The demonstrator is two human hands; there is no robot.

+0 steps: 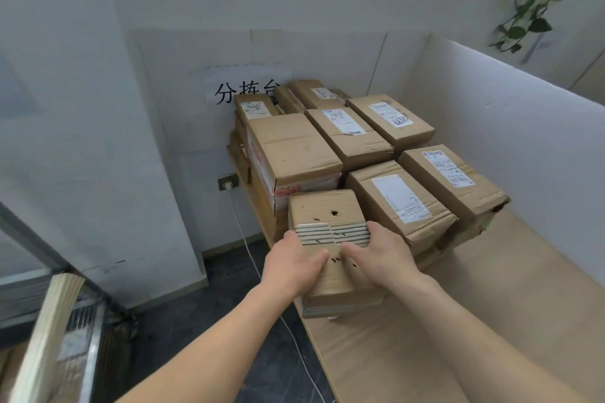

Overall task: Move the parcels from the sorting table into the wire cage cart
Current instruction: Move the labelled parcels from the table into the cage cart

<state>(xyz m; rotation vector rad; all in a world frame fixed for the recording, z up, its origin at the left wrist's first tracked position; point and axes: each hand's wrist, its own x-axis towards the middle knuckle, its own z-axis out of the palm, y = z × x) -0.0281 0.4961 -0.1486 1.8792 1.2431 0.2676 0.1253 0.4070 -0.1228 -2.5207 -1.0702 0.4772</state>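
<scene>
Both forearms reach forward; our left hand and right hand grip the near parcel at the sorting table's front left edge, thumbs across its top and fingers curled down its sides, tips hidden. Other parcels are stacked just behind it. At lower left the wire cage cart is blurred and cut off.

Brown cardboard parcels stacked on sorting table.
</scene>
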